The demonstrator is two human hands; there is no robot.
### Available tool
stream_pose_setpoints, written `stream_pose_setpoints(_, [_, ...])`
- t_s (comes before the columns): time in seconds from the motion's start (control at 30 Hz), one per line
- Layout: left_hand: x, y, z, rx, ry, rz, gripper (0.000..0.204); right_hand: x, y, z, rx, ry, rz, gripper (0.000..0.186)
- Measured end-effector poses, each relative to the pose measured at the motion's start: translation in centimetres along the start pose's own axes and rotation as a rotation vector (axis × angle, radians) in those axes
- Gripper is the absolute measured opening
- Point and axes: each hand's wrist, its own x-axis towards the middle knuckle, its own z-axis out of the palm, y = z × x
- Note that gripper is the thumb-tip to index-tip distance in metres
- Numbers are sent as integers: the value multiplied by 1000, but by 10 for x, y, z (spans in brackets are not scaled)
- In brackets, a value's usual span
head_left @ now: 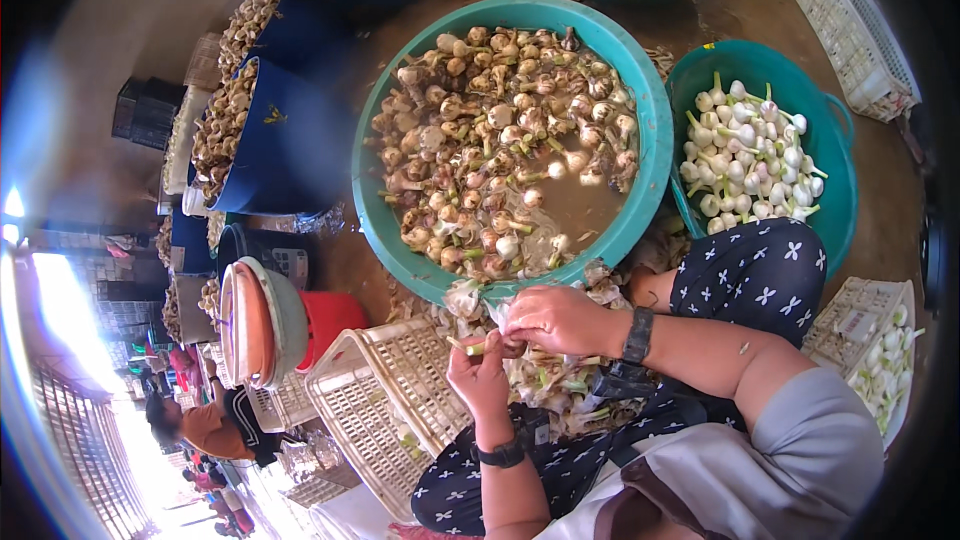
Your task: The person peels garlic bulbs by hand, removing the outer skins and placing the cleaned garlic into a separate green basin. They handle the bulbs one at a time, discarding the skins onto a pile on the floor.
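Over my lap, my left hand [480,375] is closed around a garlic bulb, whose cut green stem [462,348] sticks out to the left between thumb and fingers. Most of that bulb is hidden by my fingers. My right hand [562,320] meets the left one, its fingertips pinched on the bulb and its pale skin. Just beyond my hands stands a wide teal basin [655,130] holding brown, unpeeled garlic [500,120] in murky water. Below my wrists lies a heap of garlic peelings [570,390].
A green tub [840,210] of white peeled garlic [745,150] stands right of the basin. A cream plastic crate [350,410] sits by my left arm. Blue drums [275,155] of garlic line the left. Another crate [845,325] is at right. A person [215,425] is far left.
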Motion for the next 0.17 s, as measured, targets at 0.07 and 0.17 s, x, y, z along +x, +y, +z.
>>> stream_pose_setpoints(0.07, [2, -14, -5, 16, 17, -83, 9, -2, -6, -1, -2, 4, 144, 17])
stream_pose_setpoints(0.17, [4, -25, -8, -121, 97, -196, 9, -11, -2, 4, -64, -78, 185, 25])
